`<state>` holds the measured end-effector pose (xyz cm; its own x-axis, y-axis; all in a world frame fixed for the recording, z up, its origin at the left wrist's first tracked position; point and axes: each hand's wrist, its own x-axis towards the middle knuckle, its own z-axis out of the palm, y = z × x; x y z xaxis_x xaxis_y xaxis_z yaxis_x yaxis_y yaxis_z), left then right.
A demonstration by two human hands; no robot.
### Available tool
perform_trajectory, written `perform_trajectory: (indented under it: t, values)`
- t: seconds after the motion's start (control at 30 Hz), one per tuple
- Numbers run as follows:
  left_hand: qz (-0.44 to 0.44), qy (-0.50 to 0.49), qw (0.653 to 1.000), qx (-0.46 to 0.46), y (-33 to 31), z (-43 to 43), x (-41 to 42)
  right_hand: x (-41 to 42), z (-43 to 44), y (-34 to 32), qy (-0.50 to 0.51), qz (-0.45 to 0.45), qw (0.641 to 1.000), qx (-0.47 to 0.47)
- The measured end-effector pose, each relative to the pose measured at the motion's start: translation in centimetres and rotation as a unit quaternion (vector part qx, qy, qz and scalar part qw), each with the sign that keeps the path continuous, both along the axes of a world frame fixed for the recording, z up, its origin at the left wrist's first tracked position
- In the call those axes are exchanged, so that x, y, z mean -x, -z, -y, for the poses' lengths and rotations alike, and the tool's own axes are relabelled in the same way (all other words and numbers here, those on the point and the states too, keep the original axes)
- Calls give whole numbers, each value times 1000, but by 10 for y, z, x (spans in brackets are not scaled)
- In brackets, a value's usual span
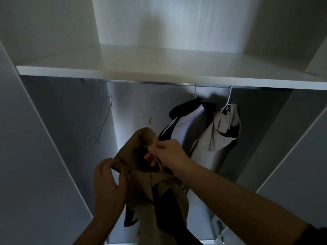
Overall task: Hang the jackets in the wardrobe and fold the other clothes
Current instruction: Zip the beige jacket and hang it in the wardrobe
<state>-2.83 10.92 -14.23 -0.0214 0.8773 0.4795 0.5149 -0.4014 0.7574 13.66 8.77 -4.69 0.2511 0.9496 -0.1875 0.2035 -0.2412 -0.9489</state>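
A person stands in front of an open wardrobe (53, 103) and holds a brown jacket (134, 151) up in front of it, low in the middle of the view. The left hand (108, 184) is on the left side of the jacket. Its grip is closed on a fold of the brown cloth, with the fingers curled round it. The right hand (169, 152) is a bit higher, near the top of the jacket. Its grip is narrow: the finger and thumb pinch a thin pale strand (155, 147) that runs down past the hand. It is too thin to tell if it is a cord or a wire. The jacket hangs down loose from both hands, and a dark lining (164, 209) shows inside it. Above the hands is a white shelf (159, 75), and just under it runs a shiny rail (182, 84). Two jackets hang from the rail on white hangers (228, 98), to the right of the hands. One is a grey and black jacket (187, 124). The other is a pale hooded jacket (221, 128), and it touches the first one. A bare hanger (104, 119) hangs at the left, well apart from them.
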Motion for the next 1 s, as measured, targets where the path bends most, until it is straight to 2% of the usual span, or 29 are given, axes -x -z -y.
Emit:
perform_trajectory:
  t: [0.07, 0.13, 0.2, 0.27, 0.33, 0.4, 0.47, 0.57, 0.63, 0.7, 0.77, 0.83, 0.87, 0.93, 1.0]
  values:
    - [13, 5, 1000, 17, 1, -3, 9, 6, -20, 0, 22, -24, 999, -5]
    - [24, 56, 992, 107, 3, -6, 14, 12, -37, 2, 35, -54, 998, -5]
    - [-9, 156, 954, 255, 5, -9, 16, 19, -52, 4, 48, -79, 996, -3]
    - [-57, 227, 899, 371, 5, -14, 17, 24, -66, 7, 62, -94, 994, -3]
    - [-28, 256, 861, 437, -2, -21, 16, 26, -77, 8, 74, -95, 993, -4]
    - [9, 270, 844, 462, -10, -25, 14, 28, -85, 9, 82, -94, 992, -5]
    - [-39, 267, 870, 414, -13, -28, 10, 30, -93, 8, 90, -106, 990, -6]
    - [-191, 166, 930, 265, -7, -40, 6, 35, -103, 3, 100, -133, 986, 3]
    - [-254, 123, 938, 200, -1, -50, 2, 34, -108, 3, 102, -136, 985, 5]
    - [-258, 99, 949, 150, 6, -54, -2, 31, -112, 3, 81, -144, 986, 4]
    - [-205, 96, 967, 119, 9, -56, -5, 24, -115, 4, 27, -151, 988, -2]
    - [-161, 104, 974, 118, 9, -62, -6, 9, -117, 10, 19, -107, 994, -30]
    - [-152, 109, 974, 126, 8, -68, -4, -3, -118, 14, 55, -47, 995, -62]
    - [-143, 106, 975, 130, 3, -78, -3, -33, -120, 26, 148, 149, 970, -127]
    - [-129, 100, 976, 144, -4, -87, -4, -67, -124, 40, 126, 333, 930, -96]
